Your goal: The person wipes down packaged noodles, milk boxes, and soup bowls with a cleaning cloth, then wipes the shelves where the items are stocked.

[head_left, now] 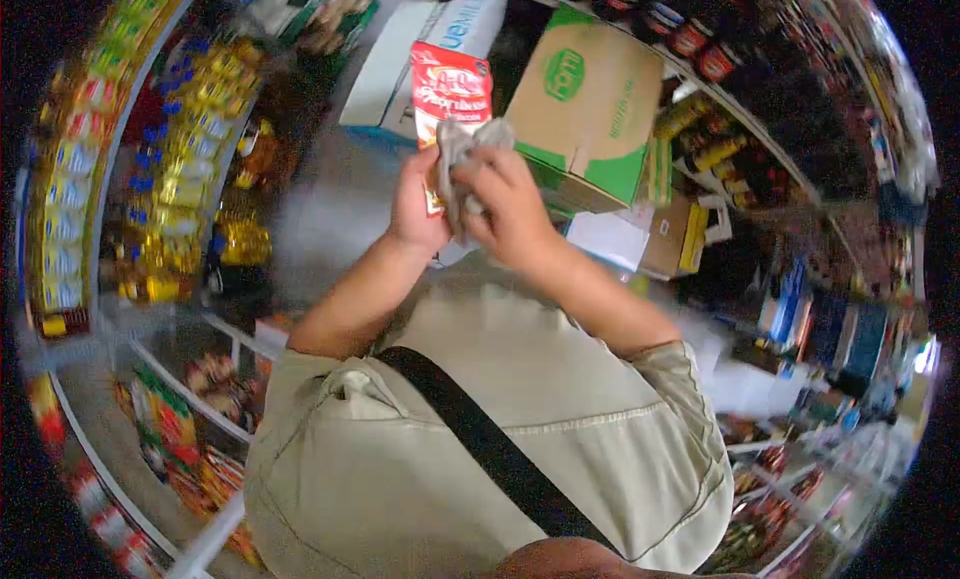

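A red packet with white lettering (pixel 452 87) stands out in front of my chest, its lower part covered by a cloth. My left hand (pixel 420 207) is closed around the packet's lower left edge. Fingers bent, my right hand (pixel 508 207) grips a crumpled grey cloth (pixel 455 164) and presses it against the face of the packet. The right hand is slightly blurred.
Beyond the packet are a brown and green cardboard box (pixel 590 94) and a white and blue box (pixel 390 79). Shelves with yellow bottles (pixel 185 169) run along the left. Dark-lidded jars (pixel 690 41) line a shelf at the upper right.
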`<state>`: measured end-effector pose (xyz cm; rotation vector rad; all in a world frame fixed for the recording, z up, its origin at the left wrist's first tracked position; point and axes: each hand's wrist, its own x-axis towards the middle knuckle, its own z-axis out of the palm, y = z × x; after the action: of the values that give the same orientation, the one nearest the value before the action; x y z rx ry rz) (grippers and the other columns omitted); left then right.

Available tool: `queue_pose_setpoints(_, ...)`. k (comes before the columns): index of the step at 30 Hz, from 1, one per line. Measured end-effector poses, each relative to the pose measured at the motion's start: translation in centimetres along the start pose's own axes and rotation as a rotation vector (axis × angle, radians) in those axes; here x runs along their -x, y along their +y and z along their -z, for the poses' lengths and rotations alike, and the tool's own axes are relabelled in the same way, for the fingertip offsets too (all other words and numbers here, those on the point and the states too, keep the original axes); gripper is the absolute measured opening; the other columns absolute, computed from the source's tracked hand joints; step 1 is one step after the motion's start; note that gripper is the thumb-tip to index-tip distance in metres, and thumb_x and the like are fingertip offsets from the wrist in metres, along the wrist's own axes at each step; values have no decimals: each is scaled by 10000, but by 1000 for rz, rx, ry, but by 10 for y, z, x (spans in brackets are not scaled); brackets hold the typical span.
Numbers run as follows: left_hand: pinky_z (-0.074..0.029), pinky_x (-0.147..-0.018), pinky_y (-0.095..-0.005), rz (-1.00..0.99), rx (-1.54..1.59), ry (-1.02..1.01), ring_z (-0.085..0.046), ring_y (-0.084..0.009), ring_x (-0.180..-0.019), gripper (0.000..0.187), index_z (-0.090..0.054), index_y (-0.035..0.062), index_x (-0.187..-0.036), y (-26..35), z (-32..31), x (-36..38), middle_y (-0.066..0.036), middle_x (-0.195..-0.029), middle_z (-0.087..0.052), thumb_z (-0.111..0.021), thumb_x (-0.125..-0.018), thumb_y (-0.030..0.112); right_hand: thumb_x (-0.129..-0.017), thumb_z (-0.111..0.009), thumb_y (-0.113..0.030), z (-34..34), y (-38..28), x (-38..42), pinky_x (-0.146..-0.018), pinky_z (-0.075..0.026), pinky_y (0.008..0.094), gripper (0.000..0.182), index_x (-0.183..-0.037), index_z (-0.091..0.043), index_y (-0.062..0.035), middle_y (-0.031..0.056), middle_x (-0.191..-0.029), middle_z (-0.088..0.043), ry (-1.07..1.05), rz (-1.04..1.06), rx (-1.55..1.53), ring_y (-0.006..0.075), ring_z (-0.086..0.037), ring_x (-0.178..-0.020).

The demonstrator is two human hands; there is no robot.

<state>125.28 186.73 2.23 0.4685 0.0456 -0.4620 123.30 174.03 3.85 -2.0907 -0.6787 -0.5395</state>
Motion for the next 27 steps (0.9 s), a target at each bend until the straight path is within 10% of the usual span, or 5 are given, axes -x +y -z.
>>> queue_pose_setpoints(9, -470, -800, -355, 720, -21, -183, -572, -218, -920, 371, -484, 64, -1103, -24, 12, -19, -92, -1035, -578, -485, -809, 290, -631, -536, 40, 18, 31, 10, -828, -394, 393, 333, -960, -521, -9, 192, -1011, -497, 425, -455, 290, 372, -478, -947)
queue_pose_setpoints(18, -430, -854, -384, 594, -75, -173, -544, -222, -971, 410, -469, 62, -1136, -19, 13, -67, -96, -1047, -563, -418, -813, 308, -579, -577, 9, -24, -5, 44, -846, -373, 411, 421, -989, -505, -48, 201, -1046, -467, 327, -527, 272, 376, -442, -990)
queue_pose_setpoints(25, -450, -825, -384, 907, -39, -174, -562, -225, -932, 375, -457, 35, -1126, -69, 14, -34, -111, -1030, -568, -444, -805, 229, -702, -522, -7, 27, 34, 88, -775, -408, 351, 343, -1041, -472, -22, 177, -1023, -496, 709, -784, 391, 287, -487, -933)
queue_pose_setpoints(27, -434, -855, -398, 878, -52, -207, -552, -244, -959, 400, -434, 20, -1147, -76, -1, -32, -124, -1067, -550, -439, -803, 223, -773, -492, -44, 40, 43, 101, -707, -427, 313, 303, -1073, -451, -28, 134, -1005, -509, 925, -902, -80, 220, -504, -873)
